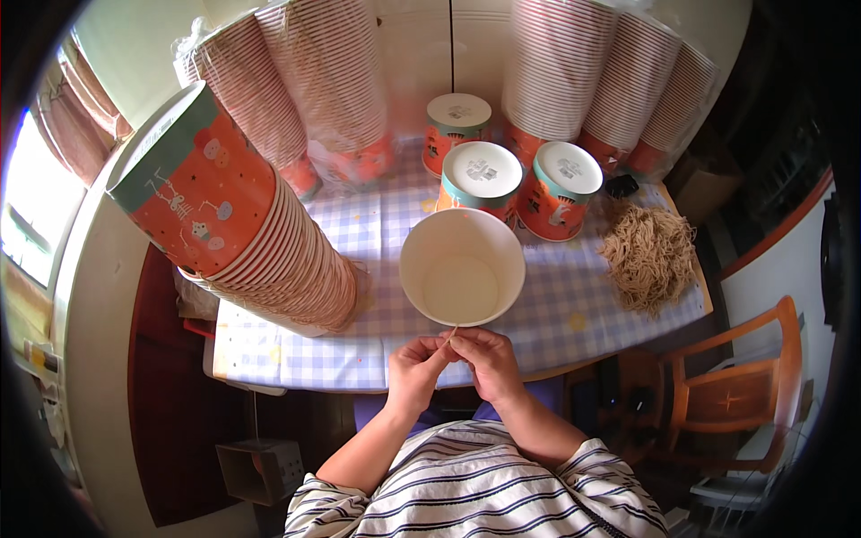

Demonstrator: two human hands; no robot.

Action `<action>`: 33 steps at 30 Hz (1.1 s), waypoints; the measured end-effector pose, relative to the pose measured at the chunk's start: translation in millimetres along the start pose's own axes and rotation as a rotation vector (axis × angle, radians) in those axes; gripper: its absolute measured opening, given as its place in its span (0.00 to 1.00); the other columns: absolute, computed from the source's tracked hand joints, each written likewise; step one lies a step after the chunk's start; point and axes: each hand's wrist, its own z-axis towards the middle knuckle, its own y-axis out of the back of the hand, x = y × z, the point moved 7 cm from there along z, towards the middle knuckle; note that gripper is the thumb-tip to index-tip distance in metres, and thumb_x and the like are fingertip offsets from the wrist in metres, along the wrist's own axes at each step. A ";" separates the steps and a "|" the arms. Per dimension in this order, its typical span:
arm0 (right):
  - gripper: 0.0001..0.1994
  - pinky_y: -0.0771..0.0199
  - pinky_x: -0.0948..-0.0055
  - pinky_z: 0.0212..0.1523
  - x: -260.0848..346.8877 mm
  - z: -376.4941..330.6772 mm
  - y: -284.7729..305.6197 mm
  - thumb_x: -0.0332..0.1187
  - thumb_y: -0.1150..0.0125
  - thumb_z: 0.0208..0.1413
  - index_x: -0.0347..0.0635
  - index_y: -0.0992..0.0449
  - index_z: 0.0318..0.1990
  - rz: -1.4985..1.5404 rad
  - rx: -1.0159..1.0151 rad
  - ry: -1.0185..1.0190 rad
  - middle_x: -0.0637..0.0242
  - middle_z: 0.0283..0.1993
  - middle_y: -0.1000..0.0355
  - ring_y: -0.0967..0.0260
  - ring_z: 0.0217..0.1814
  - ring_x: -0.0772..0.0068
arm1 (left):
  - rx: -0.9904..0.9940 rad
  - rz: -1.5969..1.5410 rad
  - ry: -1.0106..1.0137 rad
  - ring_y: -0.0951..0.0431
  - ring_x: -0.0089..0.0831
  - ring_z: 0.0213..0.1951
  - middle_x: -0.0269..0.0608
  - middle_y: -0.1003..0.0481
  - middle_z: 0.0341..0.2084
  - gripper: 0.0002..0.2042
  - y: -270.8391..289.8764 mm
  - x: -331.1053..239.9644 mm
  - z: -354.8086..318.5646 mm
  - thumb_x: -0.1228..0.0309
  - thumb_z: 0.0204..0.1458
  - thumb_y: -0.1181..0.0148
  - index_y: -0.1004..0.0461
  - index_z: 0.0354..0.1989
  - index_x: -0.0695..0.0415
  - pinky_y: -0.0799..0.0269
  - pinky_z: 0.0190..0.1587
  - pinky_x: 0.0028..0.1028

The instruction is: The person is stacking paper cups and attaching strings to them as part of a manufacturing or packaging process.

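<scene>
In front of me a paper bucket (463, 266) stands mouth toward me, its plain white inside showing. Right at its near rim, my left hand (413, 369) and my right hand (489, 360) meet fingertip to fingertip, both closed in a pinch. A short end of thin beige cord (452, 334) shows between the fingers; the rest is hidden by them. Whether the cord passes through the bucket's wall I cannot tell. To the right lies a loose heap of similar beige cords (649, 258).
Three orange-and-green buckets (482, 170) sit upside down behind the open one. A tall leaning stack of buckets (260, 224) rises at left. Bagged bucket stacks (560, 72) line the back of the checkered tablecloth (377, 278). A wooden chair (731, 394) stands at right.
</scene>
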 end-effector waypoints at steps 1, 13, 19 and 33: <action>0.08 0.32 0.80 0.36 -0.3 0.5 1.0 0.29 0.39 0.55 0.36 0.22 0.40 0.000 0.000 -0.002 0.67 0.36 0.24 0.32 0.32 0.80 | -0.001 0.000 0.001 0.37 0.14 0.19 0.35 0.25 0.23 0.07 -0.1 -0.1 0.0 0.73 0.51 0.38 0.25 0.32 0.64 0.46 0.21 0.15; 0.07 0.31 0.80 0.36 -4.6 0.4 1.3 0.32 0.40 0.56 0.39 0.23 0.39 0.177 -0.012 -0.168 0.68 0.36 0.25 0.32 0.31 0.80 | 0.006 0.083 -0.211 0.34 0.13 0.24 0.30 0.27 0.23 0.06 0.7 -8.9 -2.9 0.76 0.52 0.40 0.25 0.36 0.66 0.40 0.25 0.15; 0.05 0.29 0.81 0.34 -6.9 -1.0 0.2 0.32 0.41 0.56 0.42 0.24 0.38 0.253 0.026 -0.216 0.70 0.34 0.26 0.32 0.30 0.84 | -0.083 0.678 -0.885 0.31 0.20 0.21 0.36 0.26 0.25 0.10 -16.0 -56.4 -24.1 0.81 0.41 0.37 0.26 0.35 0.61 0.39 0.20 0.18; 0.04 0.35 0.82 0.30 -12.4 0.1 1.7 0.32 0.39 0.55 0.43 0.25 0.33 0.273 -0.012 -0.255 0.74 0.28 0.28 0.37 0.26 0.86 | -0.039 0.707 -0.821 0.25 0.26 0.25 0.41 0.24 0.25 0.09 -12.8 -48.2 -16.1 0.83 0.42 0.37 0.25 0.33 0.62 0.29 0.30 0.22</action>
